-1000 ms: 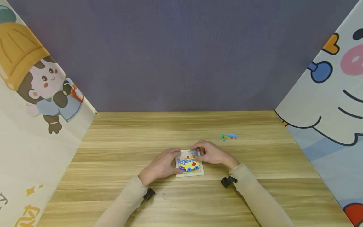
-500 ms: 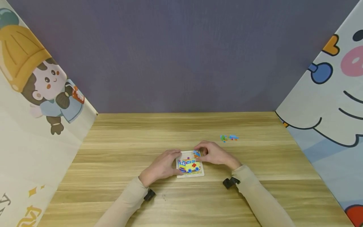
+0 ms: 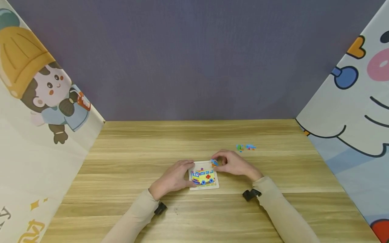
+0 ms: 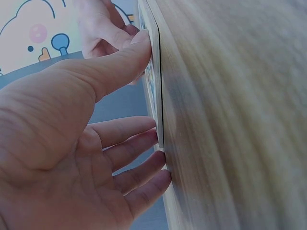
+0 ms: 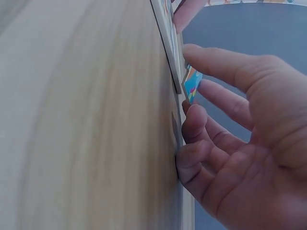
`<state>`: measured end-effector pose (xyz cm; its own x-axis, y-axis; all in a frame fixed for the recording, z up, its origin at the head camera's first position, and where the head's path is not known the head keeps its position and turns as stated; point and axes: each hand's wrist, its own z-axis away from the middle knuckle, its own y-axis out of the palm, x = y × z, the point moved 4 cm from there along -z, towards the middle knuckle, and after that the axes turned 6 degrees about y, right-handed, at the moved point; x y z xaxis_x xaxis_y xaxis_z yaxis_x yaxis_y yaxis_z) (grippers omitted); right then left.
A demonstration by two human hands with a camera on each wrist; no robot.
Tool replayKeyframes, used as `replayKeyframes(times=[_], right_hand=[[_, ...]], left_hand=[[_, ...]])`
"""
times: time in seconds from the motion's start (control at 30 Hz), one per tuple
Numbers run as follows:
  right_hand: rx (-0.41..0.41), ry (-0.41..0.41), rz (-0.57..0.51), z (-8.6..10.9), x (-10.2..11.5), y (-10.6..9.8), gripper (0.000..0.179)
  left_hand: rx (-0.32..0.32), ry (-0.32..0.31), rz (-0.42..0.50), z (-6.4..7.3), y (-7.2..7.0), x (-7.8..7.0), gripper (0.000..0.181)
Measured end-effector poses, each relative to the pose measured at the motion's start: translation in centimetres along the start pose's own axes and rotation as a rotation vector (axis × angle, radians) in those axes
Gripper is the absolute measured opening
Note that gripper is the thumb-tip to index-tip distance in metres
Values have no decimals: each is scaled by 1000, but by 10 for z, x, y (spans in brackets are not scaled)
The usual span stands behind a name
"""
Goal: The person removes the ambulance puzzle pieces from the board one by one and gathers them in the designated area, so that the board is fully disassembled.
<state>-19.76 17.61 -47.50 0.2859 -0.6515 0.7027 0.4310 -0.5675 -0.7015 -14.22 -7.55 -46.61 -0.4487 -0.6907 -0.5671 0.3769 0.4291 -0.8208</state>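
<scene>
Head view shows one table point(image 3: 200, 216), one left hand point(image 3: 174, 175) and one right hand point(image 3: 236, 163), one pale board point(image 3: 204, 189) picturing a yellow ambulance, its left edge touched by the former's straight fingers, two clusters of colourful bits point(image 3: 250, 147) beyond, and one blue-and-orange piece point(image 3: 214, 163) pinched by the latter at the board's far right corner.

A wood-grain table point(image 3: 146, 145) meets a plain blue-grey wall point(image 3: 194, 60) at its far edge. On the left, a pale panel point(image 3: 18, 135) shows a cartoon child point(image 3: 50, 87) in a mustard hat point(image 3: 24, 60), above a gold star point(image 3: 34, 205). The right panel point(image 3: 331, 162) bears a white cartoon figure point(image 3: 358, 111) with a pink cheek point(image 3: 380, 67), near an orange heart point(image 3: 356, 48). Faint dark specks point(image 3: 176, 211) on the tabletop may be scuffs; they are too small to tell.
</scene>
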Motion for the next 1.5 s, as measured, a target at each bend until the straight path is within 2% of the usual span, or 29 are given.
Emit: replayKeyframes(times=[1.1,1.5], right_hand=[[-76,92,13,24,-42,-37,45],[-148,112,49,36,-55,-53,43]], left_hand=[[3,0,-19,1,1,0,83],[4,-2,-28,1,1,0,83]])
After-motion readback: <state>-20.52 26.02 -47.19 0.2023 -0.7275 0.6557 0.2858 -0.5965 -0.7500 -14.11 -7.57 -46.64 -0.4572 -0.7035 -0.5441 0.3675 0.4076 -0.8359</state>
